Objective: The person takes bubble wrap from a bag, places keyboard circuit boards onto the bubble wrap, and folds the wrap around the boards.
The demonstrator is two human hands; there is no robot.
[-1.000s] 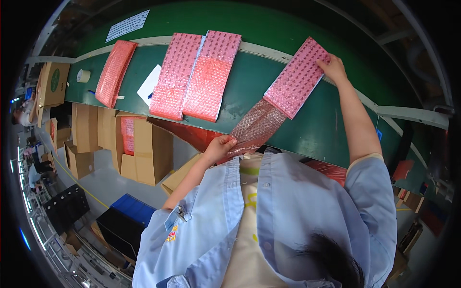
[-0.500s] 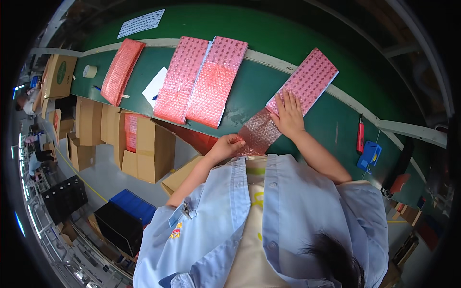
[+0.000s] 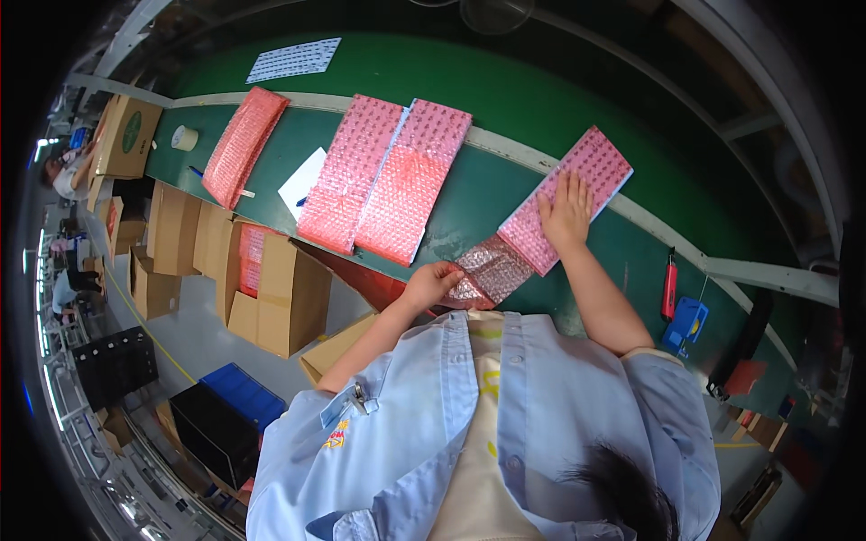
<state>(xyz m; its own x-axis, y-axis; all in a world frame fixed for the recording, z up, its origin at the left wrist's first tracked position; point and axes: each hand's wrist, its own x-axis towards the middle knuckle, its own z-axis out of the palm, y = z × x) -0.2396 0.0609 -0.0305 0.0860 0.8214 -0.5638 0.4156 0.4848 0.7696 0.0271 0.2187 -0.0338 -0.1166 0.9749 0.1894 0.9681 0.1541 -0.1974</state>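
Note:
Near the bench's front edge, my left hand (image 3: 433, 284) pinches the loose end of a pink bubble-wrap bag (image 3: 496, 266). The bag's other end covers a flat panel with rows of dark marks (image 3: 532, 221), lying at a slant to the right. On top of that panel rests my right hand (image 3: 568, 212), its fingers stretched out over the wrap. To the left lie two more panels in pink bubble wrap (image 3: 347, 171), (image 3: 406, 180) side by side, their lower ends folded over. Farther left is a fuller pink bubble-wrap bundle (image 3: 244, 149).
A white printed sheet (image 3: 293, 60) lies at the far left, with a roll of tape (image 3: 184, 138) and white paper (image 3: 302, 183) nearer. On the right are a red cutter (image 3: 668, 287) and a blue tool (image 3: 687, 323). Cardboard boxes (image 3: 271, 288) stand below left.
My right hand has slid up and right along the panel. The loose bag end has been drawn flatter by my left hand. The whole view has shifted slightly.

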